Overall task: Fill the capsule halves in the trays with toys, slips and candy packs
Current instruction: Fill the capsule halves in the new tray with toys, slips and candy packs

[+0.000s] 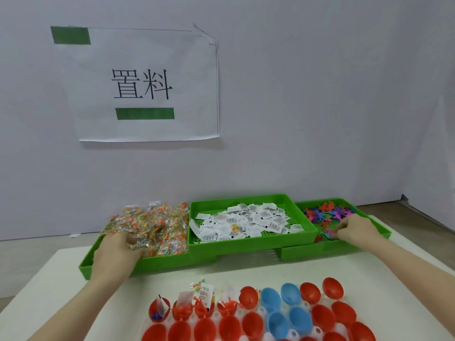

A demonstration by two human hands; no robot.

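Red and blue capsule halves [278,308] stand in a clear holder tray [317,331] at the front. Several back-left halves hold toys, slips and candy packs. My left hand [118,252] reaches into the left green tray [86,264] and grips a candy pack from the colourful pile of candy packs [157,225]. My right hand [357,228] is in the right green tray [384,233], fingers pinching small plastic toys [327,212]. The middle green tray [246,244] holds white paper slips [251,222].
The three green trays stand in a row against a white wall, on a white mat [59,286]. A paper sign [147,84] with printed characters and green tape hangs on the wall above. Bare tabletop shows at the far left and right.
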